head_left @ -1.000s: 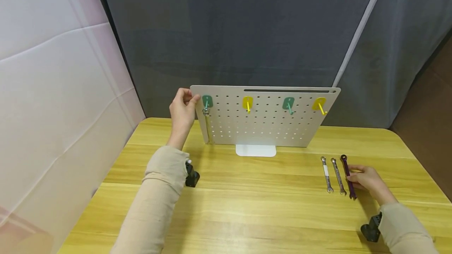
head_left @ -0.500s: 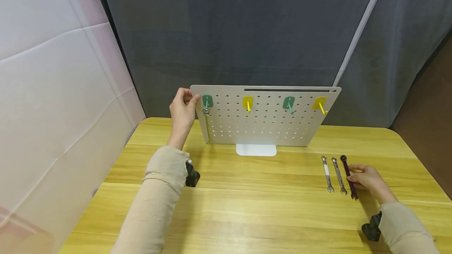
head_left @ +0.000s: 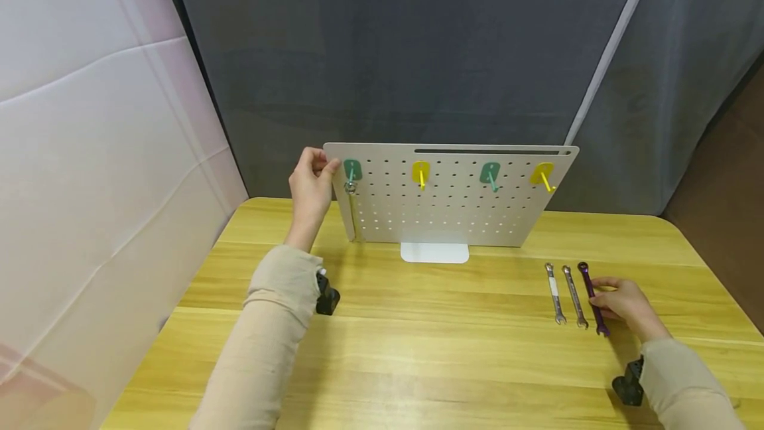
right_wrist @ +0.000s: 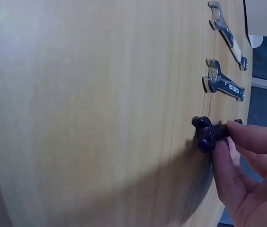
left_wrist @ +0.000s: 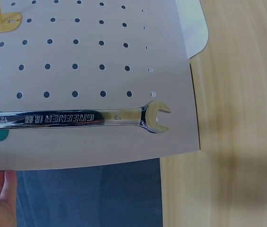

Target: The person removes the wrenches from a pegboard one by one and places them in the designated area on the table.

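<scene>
Pegboard (head_left: 442, 201) with wrench (left_wrist: 67, 119) on left green hook (head_left: 357, 168)

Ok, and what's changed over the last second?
Only a little: the purple wrench, pinched by the right hand, has swung its open end slightly rightward. Nothing was newly grasped or released. The left hand stays on the pegboard's edge; the loose silver wrenches and hanging wrench stay put.

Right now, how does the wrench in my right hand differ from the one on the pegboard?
The held wrench is dark purple; the hanging wrench is shiny silver. Your right hand pinches the held wrench; a green hook bears the hanging wrench. Both have an open end.
</scene>
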`<control>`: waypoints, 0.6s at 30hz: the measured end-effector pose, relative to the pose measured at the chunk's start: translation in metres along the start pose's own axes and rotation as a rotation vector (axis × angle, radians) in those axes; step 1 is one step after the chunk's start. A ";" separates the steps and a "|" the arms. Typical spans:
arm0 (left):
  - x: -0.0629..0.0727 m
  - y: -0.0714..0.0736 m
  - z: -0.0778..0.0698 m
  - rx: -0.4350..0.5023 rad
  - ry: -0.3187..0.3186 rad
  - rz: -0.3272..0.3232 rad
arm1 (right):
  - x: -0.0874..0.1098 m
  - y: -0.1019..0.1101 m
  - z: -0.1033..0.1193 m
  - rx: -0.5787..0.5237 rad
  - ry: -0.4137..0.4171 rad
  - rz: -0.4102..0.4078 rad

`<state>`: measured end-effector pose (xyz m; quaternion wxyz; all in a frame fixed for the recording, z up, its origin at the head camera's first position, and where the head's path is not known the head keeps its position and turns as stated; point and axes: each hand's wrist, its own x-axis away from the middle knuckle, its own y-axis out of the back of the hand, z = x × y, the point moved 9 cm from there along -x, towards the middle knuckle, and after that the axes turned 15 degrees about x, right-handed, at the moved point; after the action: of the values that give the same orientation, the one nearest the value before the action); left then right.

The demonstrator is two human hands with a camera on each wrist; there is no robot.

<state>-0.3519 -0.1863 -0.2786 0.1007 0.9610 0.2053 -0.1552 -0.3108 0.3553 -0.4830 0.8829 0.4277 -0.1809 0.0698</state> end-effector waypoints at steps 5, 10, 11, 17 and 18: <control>0.000 0.001 -0.001 -0.003 -0.005 0.002 | 0.005 0.003 0.005 0.029 -0.024 -0.027; -0.001 0.000 -0.002 -0.007 -0.008 0.005 | 0.008 0.004 0.008 0.052 -0.031 -0.046; -0.001 0.000 -0.002 -0.007 -0.009 0.005 | 0.009 0.004 0.009 0.055 -0.031 -0.051; 0.000 0.000 -0.001 -0.009 -0.003 0.002 | 0.008 0.005 0.005 0.052 -0.035 -0.078; 0.000 0.000 -0.001 -0.010 0.000 0.002 | 0.008 0.004 0.004 0.048 -0.035 -0.078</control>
<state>-0.3516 -0.1861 -0.2777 0.1057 0.9607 0.2051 -0.1541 -0.3061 0.3547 -0.4747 0.8712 0.4566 -0.1777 0.0322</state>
